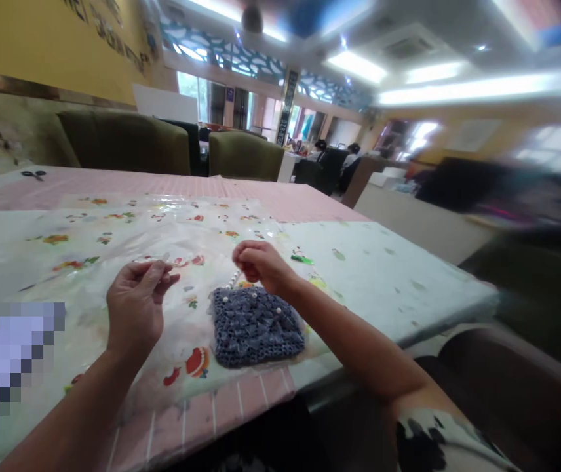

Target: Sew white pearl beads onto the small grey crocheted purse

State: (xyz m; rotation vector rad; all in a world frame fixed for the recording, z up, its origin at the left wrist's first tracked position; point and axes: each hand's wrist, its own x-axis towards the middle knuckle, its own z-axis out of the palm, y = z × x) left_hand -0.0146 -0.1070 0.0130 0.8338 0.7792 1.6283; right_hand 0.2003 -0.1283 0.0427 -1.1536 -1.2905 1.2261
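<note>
A dark blue-grey crocheted bag [258, 328] with white beads on its front lies near the table's front edge. A short string of white beads [232, 280] rises from its top left. Just above the bag is my right hand [261, 263], its fingers curled closed; what they hold, if anything, is too small to tell. My left hand [140, 298] is left of the bag, thumb and forefinger pinched together on something tiny that I cannot make out.
Black scissors [33, 175] lie at the table's far left. A small green object [302, 260] is behind the bag. Green chairs [246, 155] stand beyond the table [359, 262]. Two people sit in the background. A blurred-out rectangle covers the lower left.
</note>
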